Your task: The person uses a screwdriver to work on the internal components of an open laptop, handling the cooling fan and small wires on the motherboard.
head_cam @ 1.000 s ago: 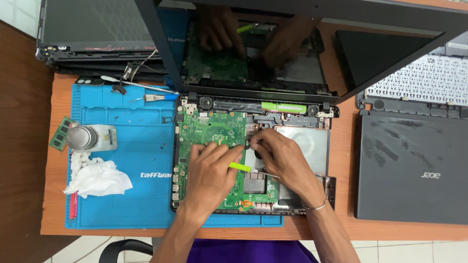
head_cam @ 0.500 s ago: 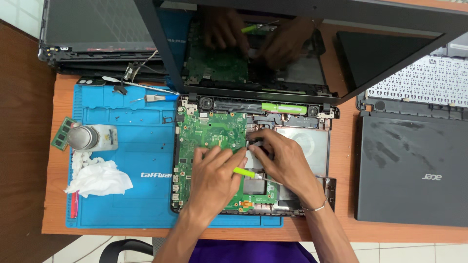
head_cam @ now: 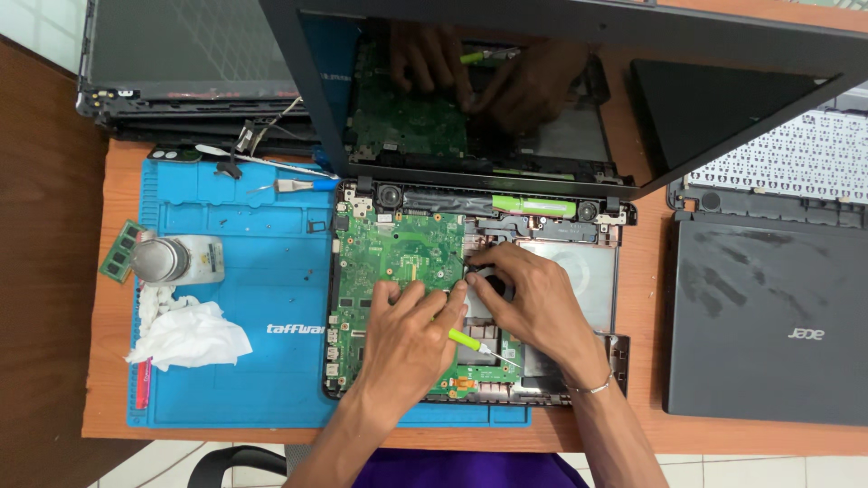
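left hand point(head_cam: 407, 348) curled narrow around a slim yellow-green screwdriver point(head_cam: 472, 342), flat on the glossy green circuit board point(head_cam: 398, 253). right hand point(head_cam: 533, 298) just beside, fingers pinched on a round black fan point(head_cam: 493, 282).

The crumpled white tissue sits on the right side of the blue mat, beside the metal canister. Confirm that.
Not quite. The head view shows the crumpled white tissue on the left side of the blue mat, not the right. It does lie beside the metal canister, just below it.

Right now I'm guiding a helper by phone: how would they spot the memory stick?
Start at the blue work mat. At its left edge a round metal tin stands; the small green memory stick lies beside it, half off the mat, the only loose green board there.
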